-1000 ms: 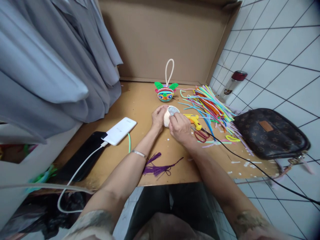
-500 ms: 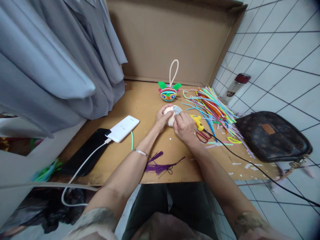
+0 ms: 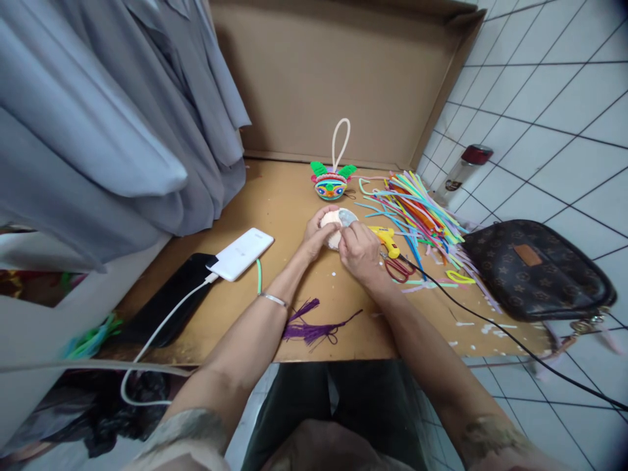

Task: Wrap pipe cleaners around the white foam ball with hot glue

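Near the middle of the table, a round, pale piece (image 3: 331, 226) with a clear, shiny part on its right side is held between both hands. My left hand (image 3: 318, 234) grips its left edge, thumb across the front. My right hand (image 3: 360, 248) is pinched against its right side; whatever lies under those fingertips is hidden. Just behind stands a colorful animal-head ornament (image 3: 330, 189) with green ears and a white loop on top. Purple tassels (image 3: 311, 331) lie closer to me, by the table's front edge.
To the right are a yellow glue gun (image 3: 389, 241) with a black cord, red-handled scissors (image 3: 398, 269), a heap of colored fuzzy stems (image 3: 422, 209) and a brown bag (image 3: 540, 268). A white power bank (image 3: 243, 254) and black phone (image 3: 174, 301) lie left. Grey cloth hangs at upper left.
My right hand has shifted very slightly left against the round piece. The hold of my left hand looks the same.
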`<state>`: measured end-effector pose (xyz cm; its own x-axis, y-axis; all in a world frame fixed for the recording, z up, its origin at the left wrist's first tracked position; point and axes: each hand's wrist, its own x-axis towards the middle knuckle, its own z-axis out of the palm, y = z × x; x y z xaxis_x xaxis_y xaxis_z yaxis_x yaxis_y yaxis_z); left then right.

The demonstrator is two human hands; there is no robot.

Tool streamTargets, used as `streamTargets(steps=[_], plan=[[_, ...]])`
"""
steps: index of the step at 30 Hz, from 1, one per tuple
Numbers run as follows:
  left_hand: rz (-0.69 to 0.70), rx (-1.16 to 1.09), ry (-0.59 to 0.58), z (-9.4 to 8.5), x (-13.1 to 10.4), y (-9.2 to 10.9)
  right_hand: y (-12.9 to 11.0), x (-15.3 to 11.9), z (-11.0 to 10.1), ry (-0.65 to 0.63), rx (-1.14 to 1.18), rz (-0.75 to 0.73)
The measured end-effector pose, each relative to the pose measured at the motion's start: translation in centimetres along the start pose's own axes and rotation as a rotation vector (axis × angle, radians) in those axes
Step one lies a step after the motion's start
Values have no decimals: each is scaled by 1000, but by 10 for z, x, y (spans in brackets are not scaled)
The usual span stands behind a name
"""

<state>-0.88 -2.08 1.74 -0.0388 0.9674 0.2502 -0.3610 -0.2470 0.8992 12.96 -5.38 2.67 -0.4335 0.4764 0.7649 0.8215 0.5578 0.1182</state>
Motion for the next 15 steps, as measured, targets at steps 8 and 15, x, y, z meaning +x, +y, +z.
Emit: streamTargets(steps=[8, 15], plan=[[50, 41, 28, 2, 3, -7, 1, 0, 1, 6, -30, 1], [82, 39, 91, 4, 5, -12, -1, 0, 2, -26, -16, 4]])
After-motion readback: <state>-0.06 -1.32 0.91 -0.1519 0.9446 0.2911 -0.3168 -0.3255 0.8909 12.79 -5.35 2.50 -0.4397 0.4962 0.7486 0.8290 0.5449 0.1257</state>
